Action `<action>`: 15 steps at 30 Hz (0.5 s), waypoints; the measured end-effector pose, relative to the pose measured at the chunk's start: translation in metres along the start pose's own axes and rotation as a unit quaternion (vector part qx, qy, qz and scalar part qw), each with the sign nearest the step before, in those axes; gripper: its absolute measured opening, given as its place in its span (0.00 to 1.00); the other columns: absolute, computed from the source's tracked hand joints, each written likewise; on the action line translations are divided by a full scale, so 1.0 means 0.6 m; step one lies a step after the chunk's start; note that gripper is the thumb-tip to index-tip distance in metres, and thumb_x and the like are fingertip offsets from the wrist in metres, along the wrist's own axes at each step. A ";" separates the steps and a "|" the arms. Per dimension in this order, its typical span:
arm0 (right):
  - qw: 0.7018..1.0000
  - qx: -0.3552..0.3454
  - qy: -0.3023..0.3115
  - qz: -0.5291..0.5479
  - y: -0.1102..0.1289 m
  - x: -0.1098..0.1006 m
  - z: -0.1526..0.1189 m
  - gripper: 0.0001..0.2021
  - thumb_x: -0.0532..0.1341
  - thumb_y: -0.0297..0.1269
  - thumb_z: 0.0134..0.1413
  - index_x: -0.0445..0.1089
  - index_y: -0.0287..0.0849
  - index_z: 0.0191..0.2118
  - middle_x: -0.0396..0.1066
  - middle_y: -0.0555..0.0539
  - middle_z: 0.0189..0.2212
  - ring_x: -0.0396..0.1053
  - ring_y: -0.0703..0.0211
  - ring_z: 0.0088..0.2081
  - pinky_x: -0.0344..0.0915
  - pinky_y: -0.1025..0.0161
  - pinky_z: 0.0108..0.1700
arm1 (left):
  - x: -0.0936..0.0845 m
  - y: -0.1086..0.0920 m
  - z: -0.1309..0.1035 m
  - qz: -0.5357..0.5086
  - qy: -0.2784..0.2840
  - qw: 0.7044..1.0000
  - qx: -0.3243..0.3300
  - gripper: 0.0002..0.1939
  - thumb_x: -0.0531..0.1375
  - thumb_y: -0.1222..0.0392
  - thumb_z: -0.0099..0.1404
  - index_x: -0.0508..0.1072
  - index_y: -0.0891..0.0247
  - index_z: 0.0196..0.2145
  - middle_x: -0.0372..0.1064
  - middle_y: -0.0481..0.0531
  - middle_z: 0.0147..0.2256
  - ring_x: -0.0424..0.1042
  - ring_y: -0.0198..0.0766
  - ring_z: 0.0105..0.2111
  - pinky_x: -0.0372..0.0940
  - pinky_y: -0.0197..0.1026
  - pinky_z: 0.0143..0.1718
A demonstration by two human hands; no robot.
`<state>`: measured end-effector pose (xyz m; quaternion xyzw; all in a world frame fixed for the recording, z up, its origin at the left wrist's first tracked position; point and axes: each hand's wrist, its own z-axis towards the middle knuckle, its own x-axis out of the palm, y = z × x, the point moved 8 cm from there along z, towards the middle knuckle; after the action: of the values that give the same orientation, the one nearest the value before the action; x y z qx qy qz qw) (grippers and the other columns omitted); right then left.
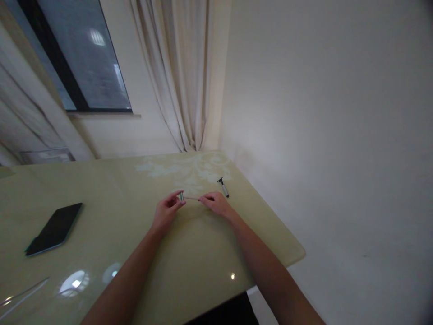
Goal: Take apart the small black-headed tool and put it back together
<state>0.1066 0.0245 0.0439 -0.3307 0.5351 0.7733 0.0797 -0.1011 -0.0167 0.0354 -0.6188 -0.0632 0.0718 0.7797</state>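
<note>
Between the thumb and fingers of my left hand (166, 210) is a small upright cylinder (181, 196), green and pale, shaped like a spool. A thin reddish-brown strand (191, 198) runs straight from it to my right hand (215, 203), whose fingertips pinch the strand's other end. Whether the strand is a thread or a thin stick is too small to tell. Both hands are just above the glossy table, a short way apart. Just beyond my right hand lies a T-shaped razor (223, 187) with a black head and a grey handle; neither hand grips it.
The pale green table (111, 198) has a white floral pattern near its far edge. A dark flat case or tablet (56, 228) lies at the left, and thin shiny wire-like pieces (25, 295) at the lower left. A wall (321, 135) borders the right side; curtains (182, 72) hang behind.
</note>
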 end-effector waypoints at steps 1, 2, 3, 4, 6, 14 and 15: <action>1.000 0.006 -0.002 0.002 -0.003 -0.002 0.000 0.18 0.61 0.46 0.64 0.84 0.39 0.37 0.71 0.50 0.24 0.61 0.62 0.28 0.52 0.65 0.31 | 0.000 0.000 0.000 0.001 0.001 1.000 0.001 0.31 0.75 0.45 0.49 0.82 0.62 0.49 0.62 0.43 0.27 0.61 0.33 0.28 0.57 0.35 0.31; 1.000 0.011 0.000 0.011 -0.004 -0.001 0.000 0.18 0.61 0.46 0.64 0.84 0.39 0.39 0.71 0.50 0.24 0.61 0.62 0.27 0.52 0.65 0.31 | 0.001 0.000 0.001 0.002 0.005 1.000 0.002 0.31 0.75 0.45 0.50 0.82 0.62 0.49 0.62 0.43 0.27 0.61 0.33 0.28 0.57 0.36 0.31; 1.000 0.012 0.005 0.022 -0.004 0.001 0.000 0.18 0.61 0.47 0.64 0.84 0.39 0.41 0.71 0.50 0.24 0.60 0.62 0.27 0.52 0.65 0.31 | 0.001 0.001 0.001 0.002 0.007 1.000 0.003 0.31 0.75 0.45 0.50 0.82 0.62 0.49 0.62 0.43 0.27 0.61 0.33 0.28 0.57 0.36 0.31; 0.999 0.011 0.012 0.032 -0.002 0.004 0.000 0.19 0.61 0.47 0.65 0.84 0.39 0.42 0.70 0.51 0.24 0.60 0.63 0.27 0.51 0.66 0.31 | 0.002 0.001 0.001 0.002 0.009 1.000 0.005 0.31 0.75 0.45 0.50 0.82 0.62 0.49 0.62 0.43 0.27 0.61 0.33 0.28 0.57 0.36 0.31; 0.999 0.007 0.022 0.042 0.003 0.010 -0.001 0.19 0.61 0.48 0.64 0.85 0.39 0.42 0.68 0.52 0.22 0.58 0.63 0.26 0.50 0.66 0.30 | 0.001 0.001 0.002 0.003 0.011 1.000 0.009 0.31 0.75 0.45 0.50 0.82 0.62 0.49 0.61 0.43 0.27 0.61 0.34 0.29 0.58 0.36 0.31; 0.999 0.023 0.006 0.028 0.002 0.003 -0.001 0.19 0.60 0.47 0.65 0.85 0.39 0.41 0.67 0.51 0.22 0.58 0.63 0.26 0.49 0.65 0.30 | 0.001 0.007 0.002 0.013 0.017 1.000 0.013 0.30 0.74 0.46 0.52 0.82 0.62 0.50 0.61 0.43 0.26 0.60 0.33 0.27 0.56 0.36 0.30; 0.999 0.017 0.009 0.028 0.004 0.005 -0.001 0.19 0.60 0.46 0.65 0.85 0.39 0.42 0.67 0.52 0.22 0.58 0.63 0.26 0.50 0.65 0.30 | 0.001 0.007 0.002 0.012 0.017 1.000 0.013 0.30 0.74 0.45 0.52 0.82 0.62 0.50 0.61 0.43 0.26 0.60 0.33 0.27 0.56 0.36 0.30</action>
<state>0.1034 0.0223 0.0441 -0.3213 0.5575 0.7632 0.0587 -0.1011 -0.0143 0.0316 -0.6102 -0.0412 0.0717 0.7879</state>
